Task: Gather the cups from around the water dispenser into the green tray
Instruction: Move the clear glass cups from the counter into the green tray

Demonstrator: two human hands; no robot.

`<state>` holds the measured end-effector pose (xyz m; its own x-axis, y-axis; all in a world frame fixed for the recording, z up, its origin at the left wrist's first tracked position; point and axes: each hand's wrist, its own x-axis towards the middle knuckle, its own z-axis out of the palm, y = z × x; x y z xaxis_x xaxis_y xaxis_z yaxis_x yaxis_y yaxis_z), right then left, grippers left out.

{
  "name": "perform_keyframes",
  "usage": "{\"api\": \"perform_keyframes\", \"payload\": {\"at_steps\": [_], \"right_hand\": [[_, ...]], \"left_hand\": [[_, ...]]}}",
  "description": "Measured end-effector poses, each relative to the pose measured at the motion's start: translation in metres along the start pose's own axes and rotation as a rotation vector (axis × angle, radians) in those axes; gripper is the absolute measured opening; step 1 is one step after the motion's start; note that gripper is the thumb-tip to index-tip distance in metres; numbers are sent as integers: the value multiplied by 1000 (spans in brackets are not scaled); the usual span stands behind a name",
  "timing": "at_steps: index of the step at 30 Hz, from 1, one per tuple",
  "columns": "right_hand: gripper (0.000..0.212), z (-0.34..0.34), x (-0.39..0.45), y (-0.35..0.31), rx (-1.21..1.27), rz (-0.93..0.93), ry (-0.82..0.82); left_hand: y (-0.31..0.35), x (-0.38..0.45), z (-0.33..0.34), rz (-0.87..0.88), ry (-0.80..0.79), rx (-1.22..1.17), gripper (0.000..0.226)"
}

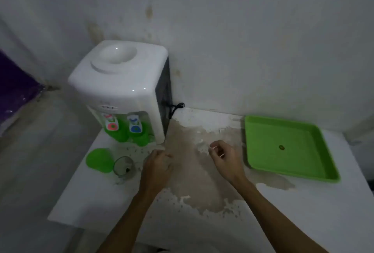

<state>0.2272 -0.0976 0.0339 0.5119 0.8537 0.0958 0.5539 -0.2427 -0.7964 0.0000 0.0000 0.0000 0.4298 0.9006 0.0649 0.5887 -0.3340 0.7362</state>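
Head view: green tray [291, 174] empty, both hands [157, 163] loosely curled, holding nothing; next prob. reach w/ left hand for clear cup [123, 168] nr dispenser [121, 83].

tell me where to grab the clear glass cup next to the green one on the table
Take the clear glass cup around its side wall just under the open rim, coming from its right with the left hand, which is nearest. It stands upright, and the green cup crowds its left side, so the right and front walls are free.
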Motion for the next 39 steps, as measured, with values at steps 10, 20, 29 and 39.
{"api": "perform_keyframes", "payload": {"at_steps": [10,20,29,39], "right_hand": [[8,66,4,-24,-32,33,-135],[12,72,1,-11,-17,101,-128],[11,38,0,25,78,244,-100],[34,-29,-5,47,757,846,-115]], "left_hand": [[-57,19,-12,-103,-342,300,69],[-76,36,-6,-73,-377,314,63],[-12,58,7,-9,-302,81,54],[126,78,75,143,-290,-162,65]]}}
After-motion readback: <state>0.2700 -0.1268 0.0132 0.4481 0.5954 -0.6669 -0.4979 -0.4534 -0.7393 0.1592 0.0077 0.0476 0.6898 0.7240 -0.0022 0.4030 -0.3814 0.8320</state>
